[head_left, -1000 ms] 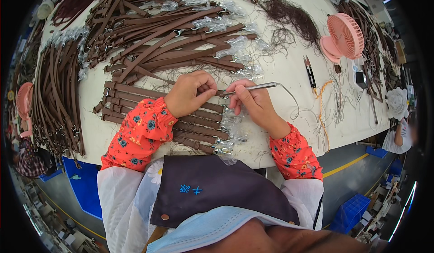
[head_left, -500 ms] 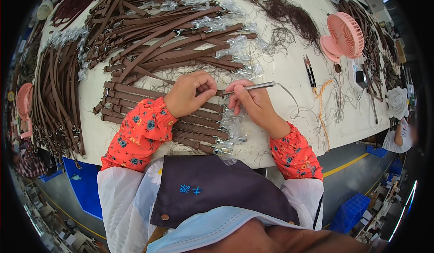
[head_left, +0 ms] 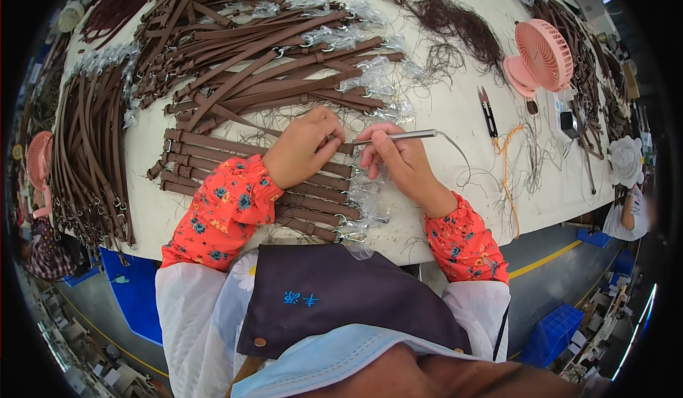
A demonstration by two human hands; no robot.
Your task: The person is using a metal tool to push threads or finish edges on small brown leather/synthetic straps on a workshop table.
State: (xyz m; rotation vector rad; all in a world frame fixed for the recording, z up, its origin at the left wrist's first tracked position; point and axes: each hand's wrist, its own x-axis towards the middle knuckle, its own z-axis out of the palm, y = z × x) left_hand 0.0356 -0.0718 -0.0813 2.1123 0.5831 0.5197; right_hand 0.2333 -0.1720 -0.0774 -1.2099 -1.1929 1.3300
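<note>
My left hand (head_left: 307,145) presses down on a brown strap (head_left: 213,145) in a row of brown straps (head_left: 235,177) laid side by side on the white table (head_left: 441,78). My right hand (head_left: 398,160) grips a thin metal pen-shaped tool (head_left: 398,136) with a wire trailing from its far end. The tool's tip points left at the strap end right by my left fingers. Clear plastic wrapping (head_left: 370,199) covers the strap ends and metal buckles under my right hand.
Large heaps of brown straps (head_left: 270,49) fill the far table, another bundle (head_left: 89,156) hangs at the left edge. A pile of dark thread scraps (head_left: 455,24), black snips (head_left: 488,112), an orange cord (head_left: 505,163) and a pink fan (head_left: 541,56) lie to the right. A blue crate (head_left: 551,334) stands on the floor.
</note>
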